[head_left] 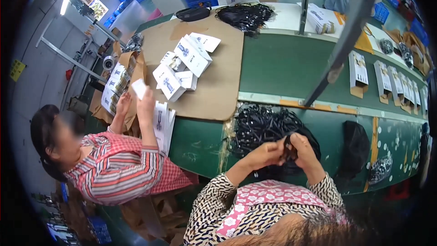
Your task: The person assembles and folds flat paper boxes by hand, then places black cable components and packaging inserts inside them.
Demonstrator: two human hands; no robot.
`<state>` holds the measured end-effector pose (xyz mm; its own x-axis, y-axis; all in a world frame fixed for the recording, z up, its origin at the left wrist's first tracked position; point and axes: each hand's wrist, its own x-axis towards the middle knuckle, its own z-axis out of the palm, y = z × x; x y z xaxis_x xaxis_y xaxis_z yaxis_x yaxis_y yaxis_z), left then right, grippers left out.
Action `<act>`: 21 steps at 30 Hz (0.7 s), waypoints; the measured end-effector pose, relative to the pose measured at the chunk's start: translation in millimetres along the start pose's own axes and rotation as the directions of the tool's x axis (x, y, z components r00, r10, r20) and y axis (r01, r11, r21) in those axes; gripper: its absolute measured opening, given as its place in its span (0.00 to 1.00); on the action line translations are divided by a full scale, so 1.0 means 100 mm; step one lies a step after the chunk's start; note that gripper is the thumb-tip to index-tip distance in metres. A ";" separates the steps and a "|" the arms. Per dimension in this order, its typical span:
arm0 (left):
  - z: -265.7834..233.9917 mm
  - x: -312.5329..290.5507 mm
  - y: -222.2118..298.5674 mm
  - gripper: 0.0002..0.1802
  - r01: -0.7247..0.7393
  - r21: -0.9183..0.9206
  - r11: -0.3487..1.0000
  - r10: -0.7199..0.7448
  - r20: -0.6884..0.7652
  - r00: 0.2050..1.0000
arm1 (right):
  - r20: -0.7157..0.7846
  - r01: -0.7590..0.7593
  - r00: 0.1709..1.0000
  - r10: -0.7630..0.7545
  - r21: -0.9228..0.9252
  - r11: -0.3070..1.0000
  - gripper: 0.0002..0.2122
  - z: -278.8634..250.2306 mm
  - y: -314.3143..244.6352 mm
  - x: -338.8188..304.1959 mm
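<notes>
Close in front of my body, both hands meet over the near edge of a large pile of thin black cords (266, 127) on the green table. My left hand (267, 154) is closed, its fingertips pinching a small black piece (287, 148) that looks like part of a cord. The right hand (304, 151) grips the same piece from the other side, thumb on top. Its exact shape is mostly hidden by my fingers. More black strands hang below and beside the hands.
A brown cardboard sheet (223, 73) bears several white boxes (168, 82). At left a co-worker in a striped top (123, 173) holds a white box. A dark bag (354, 148) and a clear plastic bag (380, 169) lie right. A metal post (341, 54) rises ahead; open boxes (358, 74) line the belt.
</notes>
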<state>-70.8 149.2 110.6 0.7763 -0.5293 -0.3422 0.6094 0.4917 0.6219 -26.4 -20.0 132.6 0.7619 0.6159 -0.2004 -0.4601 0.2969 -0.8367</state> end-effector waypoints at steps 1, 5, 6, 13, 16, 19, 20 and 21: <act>-0.16 0.01 0.10 0.09 0.051 0.080 0.996 -0.060 0.115 0.992 | 0.008 0.020 1.000 -0.021 0.107 0.994 0.15 0.03 0.05 0.12; -1.11 0.18 0.90 0.23 0.197 0.900 0.390 0.417 -0.363 0.833 | 0.013 -0.199 0.978 0.208 0.352 0.915 0.17 -0.16 0.10 0.27; -1.45 0.23 1.03 0.30 0.294 0.947 0.126 0.742 -0.287 0.605 | 0.008 -0.232 0.970 0.244 0.339 0.912 0.16 -0.21 0.12 0.26; -2.96 0.49 2.39 0.42 0.869 0.426 -0.252 0.892 -0.245 0.379 | -0.102 -0.442 0.865 0.492 0.309 0.842 0.16 -0.50 0.50 0.04; -3.23 0.48 2.59 0.37 0.869 0.474 -0.143 0.901 -0.302 0.313 | -0.076 -0.458 0.830 0.553 0.474 0.752 0.17 -0.52 0.71 -0.12; -3.19 0.39 2.74 0.39 0.876 0.477 -0.069 0.916 -0.317 0.245 | -0.093 -0.404 0.805 0.587 0.639 0.655 0.16 -0.42 0.73 -0.26; -2.91 0.51 2.73 0.37 0.841 0.541 -0.013 0.886 -0.383 0.261 | -0.104 -0.415 0.797 0.595 0.621 0.665 0.16 -0.45 0.76 -0.31; -2.58 0.68 2.74 0.35 0.794 0.607 0.044 0.849 -0.441 0.291 | -0.127 -0.415 0.793 0.595 0.603 0.682 0.15 -0.49 0.76 -0.39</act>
<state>190.7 426.5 75.7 0.8140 0.5687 0.1178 0.5451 -0.8181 0.1831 -68.5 -56.8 51.9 0.3884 0.5726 -0.7220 -0.9045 0.3865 -0.1800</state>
